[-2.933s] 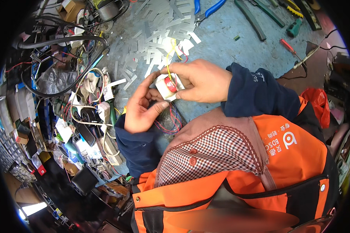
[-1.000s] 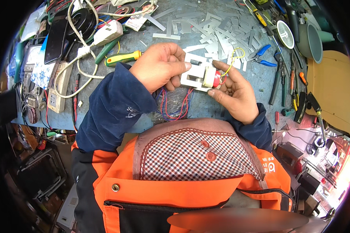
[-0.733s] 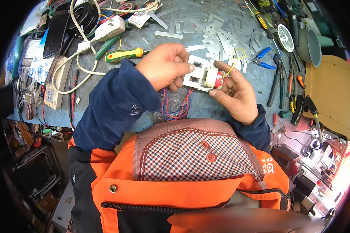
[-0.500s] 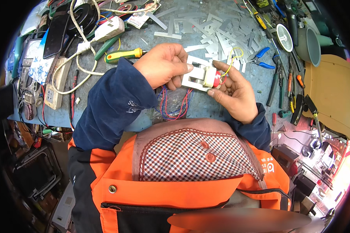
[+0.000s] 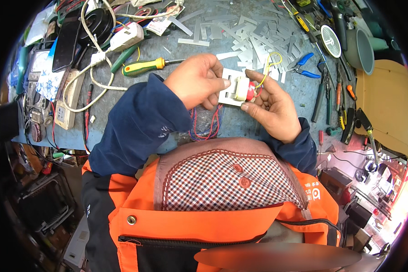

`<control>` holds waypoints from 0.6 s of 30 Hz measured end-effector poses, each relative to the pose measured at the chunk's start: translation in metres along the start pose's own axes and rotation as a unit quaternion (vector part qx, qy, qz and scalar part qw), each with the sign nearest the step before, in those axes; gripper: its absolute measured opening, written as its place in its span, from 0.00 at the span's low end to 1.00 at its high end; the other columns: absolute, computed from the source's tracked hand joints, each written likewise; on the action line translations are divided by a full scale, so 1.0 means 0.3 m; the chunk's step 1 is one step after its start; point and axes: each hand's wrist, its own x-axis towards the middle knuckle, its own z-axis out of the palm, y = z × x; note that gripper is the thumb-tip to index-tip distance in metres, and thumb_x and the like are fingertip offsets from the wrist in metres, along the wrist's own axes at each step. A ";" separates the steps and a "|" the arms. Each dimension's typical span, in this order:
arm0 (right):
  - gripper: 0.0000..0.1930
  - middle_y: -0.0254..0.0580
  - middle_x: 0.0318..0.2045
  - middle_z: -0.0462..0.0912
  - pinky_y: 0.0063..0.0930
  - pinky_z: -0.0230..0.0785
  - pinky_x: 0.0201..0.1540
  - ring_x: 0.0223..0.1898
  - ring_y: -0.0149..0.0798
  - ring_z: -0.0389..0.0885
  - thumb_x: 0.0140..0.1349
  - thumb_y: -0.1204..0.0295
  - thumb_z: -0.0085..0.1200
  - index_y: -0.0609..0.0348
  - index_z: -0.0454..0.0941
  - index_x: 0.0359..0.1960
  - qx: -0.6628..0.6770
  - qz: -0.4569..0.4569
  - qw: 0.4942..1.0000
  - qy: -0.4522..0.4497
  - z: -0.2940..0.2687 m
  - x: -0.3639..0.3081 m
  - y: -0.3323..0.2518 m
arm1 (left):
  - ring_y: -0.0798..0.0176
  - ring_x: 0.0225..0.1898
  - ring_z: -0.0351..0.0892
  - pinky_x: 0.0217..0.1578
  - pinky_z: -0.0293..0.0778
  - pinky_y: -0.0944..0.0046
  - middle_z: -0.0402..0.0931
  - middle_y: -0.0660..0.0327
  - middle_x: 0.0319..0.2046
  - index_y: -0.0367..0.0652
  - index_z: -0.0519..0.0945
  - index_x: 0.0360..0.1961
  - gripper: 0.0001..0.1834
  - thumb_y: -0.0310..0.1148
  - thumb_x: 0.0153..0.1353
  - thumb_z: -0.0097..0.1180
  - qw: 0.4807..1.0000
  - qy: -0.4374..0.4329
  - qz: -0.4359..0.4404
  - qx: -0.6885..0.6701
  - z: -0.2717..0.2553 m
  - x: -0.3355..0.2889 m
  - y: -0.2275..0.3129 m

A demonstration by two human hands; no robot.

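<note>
A small transformer [image 5: 242, 89] with a cream bobbin, red-wrapped winding and yellow and red leads is held above the bench in front of me. My right hand [image 5: 275, 105] grips its winding end between thumb and fingers. On the other side, my left hand [image 5: 196, 82] is closed with its thumb on a flat silver E-shaped lamination [image 5: 232, 102] that sits in the bobbin. The left fingertips behind the plate are partly hidden. Loose silver lamination strips [image 5: 254, 43] lie in a scattered heap beyond my hands. Below my left hand are red and blue wires [image 5: 206, 129].
A green-and-yellow screwdriver [image 5: 143, 67] lies left of my hands, beside a white cable with a plug [image 5: 127, 37]. Blue-handled cutters [image 5: 306, 65], pliers [image 5: 319, 99] and other tools lie at the right, near a grey bowl [image 5: 359, 52]. A power strip [image 5: 68, 102] is far left.
My left hand has moved slightly right, pushing the lamination farther into the bobbin, so the gap between plate and bobbin is smaller. My right hand holds the transformer almost in place.
</note>
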 end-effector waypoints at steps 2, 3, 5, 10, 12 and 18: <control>0.36 0.25 0.26 0.75 0.18 0.61 0.31 0.28 0.18 0.68 0.66 0.83 0.64 0.66 0.64 0.75 -0.016 -0.012 1.000 -0.004 -0.007 0.001 0.007 | 0.70 0.22 0.81 0.22 0.75 0.70 0.81 0.61 0.24 0.30 0.72 0.59 0.22 0.29 0.72 0.65 0.999 0.037 0.028 0.009 0.030 -0.014 0.005; 0.36 0.27 0.26 0.76 0.19 0.63 0.32 0.29 0.19 0.69 0.66 0.84 0.63 0.66 0.63 0.76 -0.021 -0.017 1.000 -0.003 -0.004 -0.002 0.004 | 0.70 0.23 0.80 0.24 0.74 0.69 0.80 0.62 0.24 0.33 0.69 0.65 0.26 0.27 0.72 0.64 0.998 0.046 0.025 0.041 0.039 -0.024 0.020; 0.37 0.32 0.27 0.78 0.23 0.67 0.34 0.29 0.23 0.72 0.66 0.84 0.62 0.64 0.62 0.76 -0.031 -0.020 0.999 0.001 0.010 -0.007 -0.019 | 0.71 0.23 0.77 0.26 0.73 0.69 0.78 0.64 0.24 0.36 0.70 0.64 0.24 0.27 0.72 0.63 0.984 0.036 0.091 0.146 0.041 -0.019 -0.002; 0.39 0.44 0.29 0.82 0.34 0.74 0.37 0.31 0.39 0.82 0.64 0.83 0.60 0.57 0.61 0.77 -0.095 -0.042 0.994 -0.016 -0.008 0.006 -0.044 | 0.68 0.23 0.71 0.27 0.68 0.60 0.71 0.63 0.22 0.39 0.74 0.60 0.19 0.24 0.70 0.59 0.931 0.027 0.191 0.311 0.041 -0.023 0.030; 0.38 0.47 0.30 0.83 0.38 0.75 0.37 0.32 0.46 0.84 0.63 0.82 0.60 0.58 0.62 0.76 -0.113 -0.048 0.992 -0.014 -0.008 0.006 -0.041 | 0.67 0.23 0.71 0.28 0.67 0.59 0.69 0.61 0.22 0.39 0.75 0.60 0.19 0.23 0.69 0.58 0.933 0.021 0.189 0.306 0.042 -0.018 0.031; 0.37 0.43 0.38 0.84 0.32 0.74 0.40 0.38 0.35 0.82 0.63 0.86 0.56 0.62 0.62 0.77 -0.199 0.014 0.979 -0.049 -0.025 -0.001 -0.140 | 0.53 0.26 0.85 0.29 0.75 0.54 0.80 0.52 0.24 0.37 0.74 0.61 0.22 0.24 0.66 0.58 0.951 -0.023 0.173 0.255 0.029 0.012 0.009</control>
